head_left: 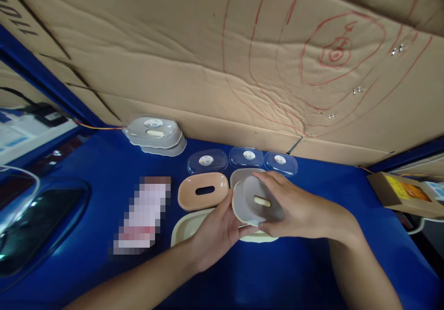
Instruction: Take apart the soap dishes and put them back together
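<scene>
In the middle of the head view, my right hand (294, 203) grips a grey oval soap dish (247, 199) from its right side, tilted above the table. My left hand (218, 234) holds the same dish at its lower left edge, with some fingers hidden beneath it. Cream colour shows through the slot in its base. Left of it lies a peach slotted tray (185, 193). Behind it sits another greyish tray (239, 175), mostly covered. Below, a cream dish (182, 229) is partly hidden by my left hand, and another cream piece (258, 237) shows under the held dish.
Three clear lids with round labels, among them the left one (194, 162), lie in a row behind. Stacked lidded grey boxes (156, 136) stand at the cardboard wall (156, 46). A blurred-out object (145, 213) and a dark device (38, 227) are at left; a cardboard box (388, 192) is at right.
</scene>
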`<action>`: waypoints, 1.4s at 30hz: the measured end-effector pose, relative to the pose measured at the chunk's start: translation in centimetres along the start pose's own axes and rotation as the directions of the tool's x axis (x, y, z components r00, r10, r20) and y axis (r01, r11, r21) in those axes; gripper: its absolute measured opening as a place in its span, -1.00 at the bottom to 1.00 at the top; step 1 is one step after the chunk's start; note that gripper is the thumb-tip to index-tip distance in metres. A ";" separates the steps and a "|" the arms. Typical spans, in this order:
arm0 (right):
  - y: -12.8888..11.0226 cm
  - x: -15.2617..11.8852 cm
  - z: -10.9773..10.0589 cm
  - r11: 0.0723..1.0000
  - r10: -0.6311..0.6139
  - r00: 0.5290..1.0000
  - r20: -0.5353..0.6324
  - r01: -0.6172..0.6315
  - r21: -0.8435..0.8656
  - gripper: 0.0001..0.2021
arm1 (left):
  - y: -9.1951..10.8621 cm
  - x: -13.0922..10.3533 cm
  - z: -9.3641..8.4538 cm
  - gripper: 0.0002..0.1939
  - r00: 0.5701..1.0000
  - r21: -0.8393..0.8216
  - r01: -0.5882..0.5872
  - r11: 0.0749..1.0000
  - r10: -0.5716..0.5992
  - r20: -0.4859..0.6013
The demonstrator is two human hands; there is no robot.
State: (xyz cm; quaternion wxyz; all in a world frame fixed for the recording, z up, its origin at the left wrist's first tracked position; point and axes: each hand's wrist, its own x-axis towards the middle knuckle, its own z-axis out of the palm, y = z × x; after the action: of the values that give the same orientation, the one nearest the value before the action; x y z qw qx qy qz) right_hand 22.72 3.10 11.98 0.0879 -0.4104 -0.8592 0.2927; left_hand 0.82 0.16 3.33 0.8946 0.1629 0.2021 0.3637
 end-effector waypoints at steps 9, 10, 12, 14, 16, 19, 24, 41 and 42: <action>-0.8 -0.3 -0.1 1.000 0.019 1.000 0.008 -0.019 0.023 -0.06 | 0.8 -0.3 0.5 -0.45 0.998 0.021 0.039 0.999 -0.040 0.050; -0.8 -0.3 -0.1 1.000 0.014 1.000 0.008 -0.014 0.024 -0.05 | 0.8 -0.3 0.5 -0.46 0.998 0.021 0.044 0.999 -0.045 0.051; -0.7 -0.5 -0.3 1.000 0.010 1.000 0.014 -0.010 0.016 -0.04 | 0.7 -0.3 0.4 -0.46 0.997 0.014 0.051 0.999 -0.051 0.051; -0.4 -0.9 -0.9 1.000 0.011 1.000 0.022 -0.010 -0.017 -0.02 | 0.6 -0.1 0.3 -0.46 0.998 0.010 0.044 0.999 -0.045 0.032; 0.4 -1.8 -2.0 0.997 0.036 0.999 -0.008 -0.036 -0.070 0.01 | 0.7 0.0 0.2 -0.46 0.999 0.015 0.032 0.999 -0.032 -0.008; 2.9 -3.7 -3.6 0.979 0.145 0.982 -0.118 -0.160 -0.125 0.01 | 0.6 0.2 0.1 -0.47 0.998 0.027 0.032 0.999 -0.030 -0.055; 8.6 -6.6 -2.4 0.875 0.426 0.902 -0.067 -0.430 -0.224 -0.02 | -0.1 -0.2 0.3 -0.48 0.995 0.115 0.093 0.989 -0.088 -0.048; 0.4 -8.8 7.1 0.992 0.058 0.986 -0.156 -0.074 -0.100 0.03 | -1.4 -0.8 1.1 -0.53 0.994 0.233 0.107 0.966 -0.106 -0.019; -0.1 -9.2 7.9 0.990 0.070 0.983 -0.167 -0.090 -0.113 0.01 | -1.4 -1.1 1.5 -0.53 0.993 0.270 0.113 0.956 -0.117 -0.001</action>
State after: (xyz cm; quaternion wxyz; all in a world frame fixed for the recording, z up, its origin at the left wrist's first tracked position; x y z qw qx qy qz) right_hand 25.54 -7.32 6.44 0.1210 -0.4717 -0.8479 0.2095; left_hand 1.62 -1.85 4.26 0.8851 0.2740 0.2524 0.2790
